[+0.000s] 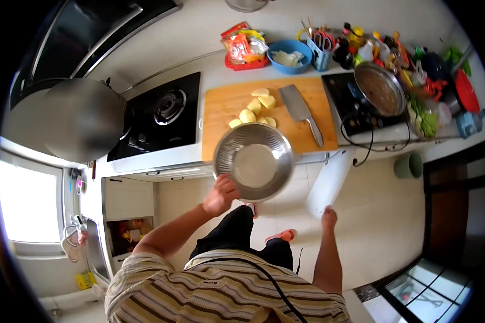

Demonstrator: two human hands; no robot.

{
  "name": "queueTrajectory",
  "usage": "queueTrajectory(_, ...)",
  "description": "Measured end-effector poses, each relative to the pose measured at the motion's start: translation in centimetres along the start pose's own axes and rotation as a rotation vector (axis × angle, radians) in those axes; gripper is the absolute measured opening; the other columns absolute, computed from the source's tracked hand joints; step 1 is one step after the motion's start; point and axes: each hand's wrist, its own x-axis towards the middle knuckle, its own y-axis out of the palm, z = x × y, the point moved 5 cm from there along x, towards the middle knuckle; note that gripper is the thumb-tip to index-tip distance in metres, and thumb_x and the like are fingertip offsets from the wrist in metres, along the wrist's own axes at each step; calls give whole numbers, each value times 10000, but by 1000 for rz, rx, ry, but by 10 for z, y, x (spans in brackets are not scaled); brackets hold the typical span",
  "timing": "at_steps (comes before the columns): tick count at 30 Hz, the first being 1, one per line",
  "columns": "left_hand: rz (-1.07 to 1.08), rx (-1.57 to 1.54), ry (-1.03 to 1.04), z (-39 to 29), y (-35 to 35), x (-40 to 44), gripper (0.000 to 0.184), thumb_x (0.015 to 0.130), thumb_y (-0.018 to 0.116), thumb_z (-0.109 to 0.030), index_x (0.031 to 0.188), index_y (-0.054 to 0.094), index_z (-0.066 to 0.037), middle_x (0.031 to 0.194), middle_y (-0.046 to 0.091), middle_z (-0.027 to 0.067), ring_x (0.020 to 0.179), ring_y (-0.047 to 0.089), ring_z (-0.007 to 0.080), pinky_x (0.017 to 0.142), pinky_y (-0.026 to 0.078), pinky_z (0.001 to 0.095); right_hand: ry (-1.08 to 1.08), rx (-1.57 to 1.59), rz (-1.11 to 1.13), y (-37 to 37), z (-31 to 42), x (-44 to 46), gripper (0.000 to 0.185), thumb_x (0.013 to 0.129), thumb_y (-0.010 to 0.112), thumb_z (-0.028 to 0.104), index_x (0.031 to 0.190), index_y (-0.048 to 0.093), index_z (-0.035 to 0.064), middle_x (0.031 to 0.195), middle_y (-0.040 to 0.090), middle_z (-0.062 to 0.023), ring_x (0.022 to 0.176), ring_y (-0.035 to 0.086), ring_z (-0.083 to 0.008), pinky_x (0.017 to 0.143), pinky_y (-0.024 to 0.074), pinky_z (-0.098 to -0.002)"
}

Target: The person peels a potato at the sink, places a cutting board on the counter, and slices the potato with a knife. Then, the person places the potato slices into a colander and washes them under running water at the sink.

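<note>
My left hand [221,196] grips the lower left rim of a steel bowl [254,162] with a perforated wall; it is held over the front edge of the wooden cutting board [215,107], and nothing shows inside it. Down at the right, my right hand [329,216] is closed on the near end of a white cabinet door [328,180], which stands out from below the counter. Pale yellow peeled pieces [248,116] lie on the board behind the bowl. A cleaver [300,110] rests on the board to their right.
A gas stove [171,110] and a large blurred wok [83,119] are at the left. Behind the board stand a blue basin [290,65] and snack bags [244,48]. A pan [380,90] sits at the right, with bottles behind. A bin [408,165] stands on the floor.
</note>
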Motion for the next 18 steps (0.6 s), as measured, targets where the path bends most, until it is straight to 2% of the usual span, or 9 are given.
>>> queueTrajectory(2,-86,77,-61,33,-21,-1,121,613,593,11,671,581,-94,710,498,62,764,535,264,932,398,473,39,-53,213,10,40,4,424,899,475,370,819,661,-3,845,635,-252,840,608,-418,762,481,-480)
queueTrajectory(4,-146,80,-115,72,-39,7,111,615,595,19,664,571,-78,688,486,74,737,521,272,888,415,449,163,-253,241,-23,101,5,365,849,546,356,810,675,17,852,644,-235,843,623,-388,753,497,-461)
queueTrajectory(6,-178,97,-141,123,-49,20,105,617,595,20,665,569,-69,681,482,81,724,511,277,858,420,438,68,-252,132,-55,163,30,291,797,602,326,809,678,46,826,654,-199,804,634,-364,718,508,-455)
queueTrajectory(7,-190,105,-171,146,-50,24,99,619,595,21,665,567,-61,674,477,88,710,502,281,828,424,426,-91,-203,12,-69,194,48,211,776,623,275,763,660,68,797,656,-170,765,632,-357,671,506,-455)
queueTrajectory(8,-231,97,-158,168,-52,33,98,619,592,26,665,565,-56,678,471,97,712,494,290,797,417,415,-151,-112,-80,-94,236,61,187,782,617,238,707,626,68,746,644,-154,723,619,-364,634,493,-453)
queueTrajectory(9,-255,129,-161,192,-50,40,84,636,570,-8,657,543,-85,687,439,76,740,486,275,844,398,409,-257,-156,-168,-96,257,86,177,807,597,212,718,608,59,714,625,-159,690,604,-368,608,478,-454)
queueTrajectory(12,-257,142,-181,251,-37,57,67,663,564,-26,684,552,-88,707,465,71,769,506,267,882,394,431,-326,-100,-197,-101,321,151,205,801,644,219,918,596,58,830,632,-135,826,608,-333,716,474,-435)
queueTrajectory(14,-245,121,-178,275,-29,63,65,671,562,-31,697,558,-90,712,469,68,776,510,264,893,393,436,-358,-307,-336,-89,344,180,291,769,693,242,968,588,58,876,633,-134,889,602,-321,775,467,-424)
queueTrajectory(18,-241,94,-183,299,-27,74,84,684,566,2,672,550,-80,704,489,66,769,509,284,930,389,458,-192,-424,-182,-80,368,208,337,719,741,245,948,598,43,858,633,-153,865,609,-333,763,475,-423)
